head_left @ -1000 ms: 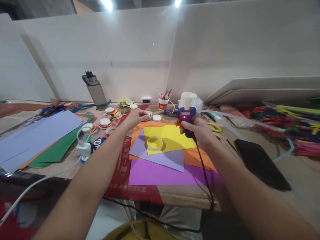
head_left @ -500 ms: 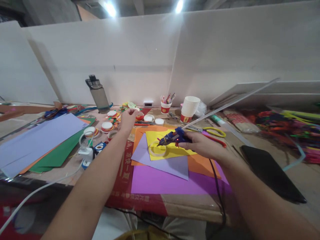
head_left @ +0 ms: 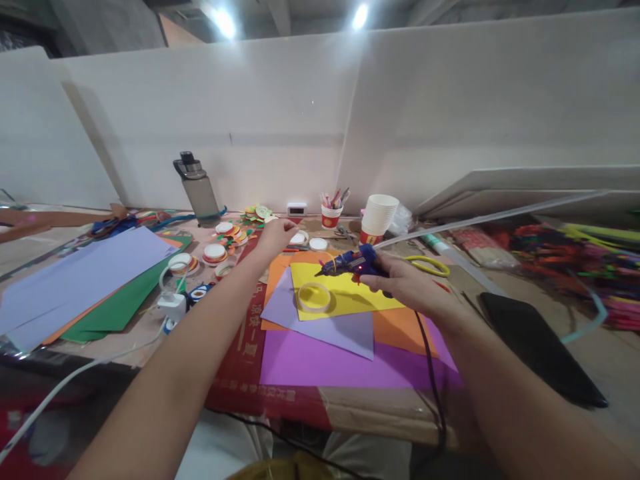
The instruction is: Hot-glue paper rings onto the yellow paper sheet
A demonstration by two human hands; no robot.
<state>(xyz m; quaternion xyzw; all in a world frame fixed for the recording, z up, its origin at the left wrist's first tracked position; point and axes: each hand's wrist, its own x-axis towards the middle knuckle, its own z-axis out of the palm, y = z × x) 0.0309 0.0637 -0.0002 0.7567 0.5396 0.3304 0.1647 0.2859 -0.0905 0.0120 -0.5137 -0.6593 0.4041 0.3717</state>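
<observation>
My right hand [head_left: 407, 277] grips a blue hot glue gun [head_left: 370, 257] with a small red light on it. A long clear glue stick [head_left: 480, 215] sticks out from its back. The nozzle points left, above a yellow paper sheet [head_left: 350, 287] where a white ring [head_left: 301, 298] lies. My left hand [head_left: 278, 239] reaches to the back of the table, fingers curled together beside a white round lid [head_left: 303, 236]; whatever they hold is hidden. Another white lid [head_left: 318, 244] lies just right of it.
Orange, lilac and purple sheets [head_left: 320, 367] lie under the yellow one. Paper cups [head_left: 380, 217], a pen cup [head_left: 332, 217] and yellow-handled scissors [head_left: 427, 267] stand or lie behind. A bottle [head_left: 197, 190] stands back left; a black phone-like slab [head_left: 540, 347] lies right. The glue gun's cord [head_left: 431, 380] hangs over the front edge.
My left hand has moved right, now covering the red round piece that showed beside it. The glue gun has risen slightly, and its long stick has swung lower at the right.
</observation>
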